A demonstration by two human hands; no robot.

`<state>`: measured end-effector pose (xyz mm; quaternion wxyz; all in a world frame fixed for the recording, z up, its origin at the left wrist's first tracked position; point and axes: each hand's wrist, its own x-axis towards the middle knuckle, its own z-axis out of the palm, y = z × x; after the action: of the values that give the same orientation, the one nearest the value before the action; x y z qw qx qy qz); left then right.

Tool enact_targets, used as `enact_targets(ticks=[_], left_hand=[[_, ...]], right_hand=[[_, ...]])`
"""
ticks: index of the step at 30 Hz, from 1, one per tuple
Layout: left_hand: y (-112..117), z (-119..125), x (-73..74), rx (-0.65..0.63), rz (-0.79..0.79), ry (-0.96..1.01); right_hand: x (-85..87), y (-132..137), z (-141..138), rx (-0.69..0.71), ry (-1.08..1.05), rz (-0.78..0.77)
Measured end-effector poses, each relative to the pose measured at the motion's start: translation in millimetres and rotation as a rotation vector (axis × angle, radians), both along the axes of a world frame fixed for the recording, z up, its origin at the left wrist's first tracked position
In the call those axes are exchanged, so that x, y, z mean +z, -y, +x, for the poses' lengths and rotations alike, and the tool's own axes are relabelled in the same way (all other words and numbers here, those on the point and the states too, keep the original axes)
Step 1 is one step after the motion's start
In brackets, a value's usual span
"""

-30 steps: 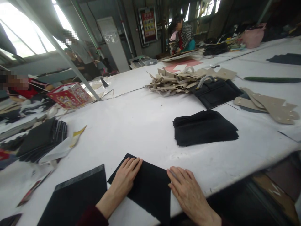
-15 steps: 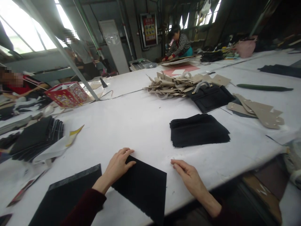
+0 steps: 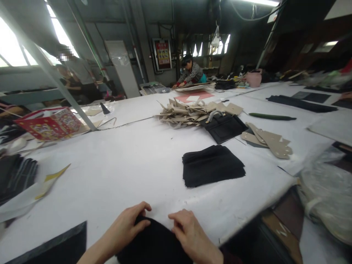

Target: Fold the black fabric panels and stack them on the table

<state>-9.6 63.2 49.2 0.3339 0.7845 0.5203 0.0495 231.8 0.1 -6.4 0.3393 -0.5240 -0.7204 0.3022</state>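
Observation:
A black fabric piece (image 3: 154, 242) lies at the table's near edge between my hands, its far edge bowed upward. My left hand (image 3: 126, 225) grips its far left corner, thumb on top and fingers behind the edge. My right hand (image 3: 189, 231) is closed at its right edge, with thumb and curled fingers against the material. Left of my left arm is another black panel (image 3: 60, 244) with a greyish strip along its far edge. Beyond my right hand rests a stack of black cloth pieces (image 3: 213, 165).
Beyond the stack are a black handbag (image 3: 225, 128), a pile of beige pieces (image 3: 181, 113), beige straps (image 3: 269, 141) and a cucumber (image 3: 272, 116). At left stand a red bag (image 3: 49, 123) and a slanted pole (image 3: 63, 88). A person (image 3: 192, 71) leans over the table's far end.
My right hand has moved in from apart to the fabric piece's right edge. The piece has come nearer to me and now bows. The view has swung right.

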Motion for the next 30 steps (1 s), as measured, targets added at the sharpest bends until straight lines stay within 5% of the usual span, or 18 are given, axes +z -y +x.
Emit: enact_targets(ticks=[4,11,18,24,27,30], left_hand=[[-0.7,47.8,14.0,0.002,-0.124,0.19],[-29.8,130.6,30.4,0.136,-0.213,0.515],[-52.7,179.2,16.7,0.264,-0.136,0.625],[-63.9,195.8,8.1,0.318,-0.2,0.69],[-69.7,198.0,6.4,0.277,-0.136,0.611],[-81.3,204.9,5.0,0.22,0.105,0.468]], right_hand=[[13.4,-4.8,50.7,-0.004,-0.064,-0.116],[48.9,-20.1,120.4,0.085,-0.4,-0.56],[76.3,-38.5,173.6,0.09,-0.417,-0.582],[67.7,-47.4,190.7,-0.07,-0.104,-0.33],[70.2,-72.4,206.7,-0.035,0.05,-0.242],[82.8,-117.9,231.8,-0.045,0.23,-0.159]])
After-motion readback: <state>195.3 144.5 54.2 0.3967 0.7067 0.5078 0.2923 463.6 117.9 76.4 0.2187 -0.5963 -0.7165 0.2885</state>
